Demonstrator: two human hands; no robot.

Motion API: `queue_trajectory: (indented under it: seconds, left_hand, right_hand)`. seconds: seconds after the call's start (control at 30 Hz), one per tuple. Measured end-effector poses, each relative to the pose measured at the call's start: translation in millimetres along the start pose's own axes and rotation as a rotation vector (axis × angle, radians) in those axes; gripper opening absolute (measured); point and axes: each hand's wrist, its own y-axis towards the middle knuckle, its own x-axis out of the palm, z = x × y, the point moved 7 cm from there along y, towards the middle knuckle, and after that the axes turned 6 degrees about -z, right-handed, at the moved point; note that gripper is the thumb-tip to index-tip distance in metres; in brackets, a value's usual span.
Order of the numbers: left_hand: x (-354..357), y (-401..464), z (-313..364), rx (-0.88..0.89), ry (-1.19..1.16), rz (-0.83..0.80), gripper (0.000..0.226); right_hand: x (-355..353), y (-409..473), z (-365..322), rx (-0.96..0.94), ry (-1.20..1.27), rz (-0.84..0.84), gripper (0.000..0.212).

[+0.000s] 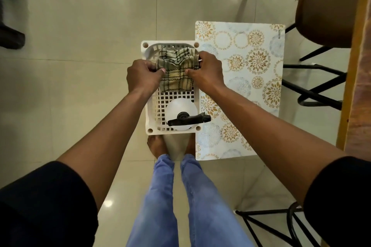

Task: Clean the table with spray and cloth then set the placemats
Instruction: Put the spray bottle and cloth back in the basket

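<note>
A checked beige and green cloth (177, 70) hangs bunched over the far half of a white plastic basket (149, 118) on the floor. My left hand (143, 77) pinches the cloth's left side and my right hand (206, 72) pinches its right side. A white spray bottle (180, 109) with a black trigger head lies in the near half of the basket. A patterned placemat (247, 78) with gold and blue circles lies on the floor to the right of the basket, partly under it.
The wooden table edge (359, 90) runs down the far right. A brown chair (325, 10) and black metal chair legs (319, 86) stand beside it. Another black frame (271, 224) is at the bottom right. My legs and bare feet stand just before the basket.
</note>
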Motion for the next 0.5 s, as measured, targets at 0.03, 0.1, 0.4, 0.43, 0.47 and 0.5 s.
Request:
queue_trajectory:
  seconds: [0.03,0.1,0.4,0.43,0.47,0.5]
  left_hand:
    - [0.4,-0.9,0.9,0.002,0.045,0.023,0.013]
    - [0.8,-3.7,1.8,0.0,0.133,0.065,0.015]
    - [-15.4,-13.7,8.0,0.01,0.219,0.201,0.027]
    - [-19.3,-20.7,15.4,0.048,0.218,0.228,0.026]
    - [-22.7,-31.0,25.9,0.106,0.212,0.25,0.026]
    - [-25.6,-43.7,38.0,0.171,0.195,0.267,0.026]
  right_hand:
    - [1.0,-0.6,0.5,-0.025,-0.032,0.024,0.028]
    - [4.1,-3.1,2.6,-0.076,-0.068,0.079,0.048]
    - [-18.1,-17.3,0.3,-0.222,-0.243,0.256,0.03]
    - [-25.4,-21.4,4.0,-0.19,-0.192,0.277,0.027]
    - [-32.5,-27.5,8.3,-0.15,-0.147,0.299,0.023]
    - [-38.8,-35.1,12.5,-0.108,-0.111,0.32,0.019]
